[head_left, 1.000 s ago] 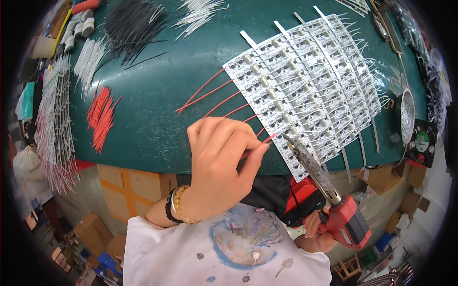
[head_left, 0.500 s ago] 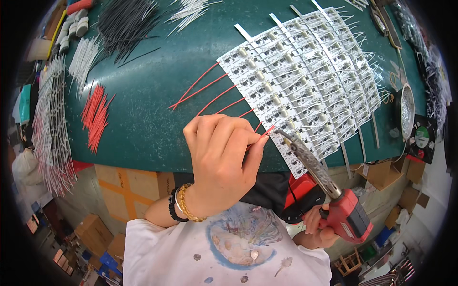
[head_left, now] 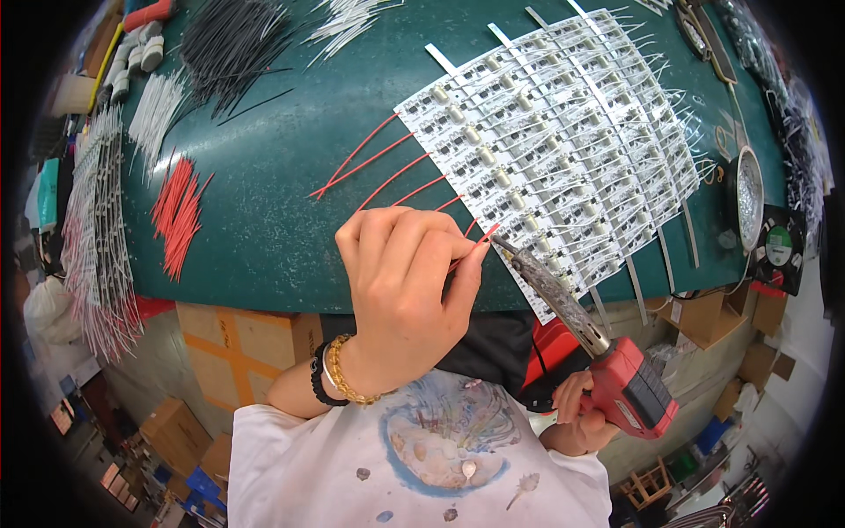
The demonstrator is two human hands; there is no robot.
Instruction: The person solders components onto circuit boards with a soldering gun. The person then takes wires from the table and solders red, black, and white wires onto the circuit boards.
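Note:
A large panel of small white circuit boards point(head_left: 551, 145) lies at a slant on the table. Several red wires point(head_left: 374, 151) stick out from its left edge. Pinched between thumb and forefinger of my left hand point(head_left: 400, 282) is a thin red wire point(head_left: 493, 230), its end at the panel's lower left edge. In my right hand point(head_left: 583, 414) is a red-handled soldering gun point(head_left: 629, 387), gripped low at the right. The dark tip of its long, stained metal barrel meets the edge beside the wire's end; whether they touch I cannot tell.
Cut red wires point(head_left: 180, 216), white wires point(head_left: 158, 110) and black wires point(head_left: 231, 53) are piled on the green table point(head_left: 264, 255) at left. A wired strip bundle point(head_left: 92, 229) hangs over the left edge. Near the right edge sits a metal dish point(head_left: 748, 198), beside a black spool point(head_left: 779, 251).
The soldering gun in my right hand has shifted left and slightly up, its tip still near the wire's end. My left hand and the panel have moved slightly left.

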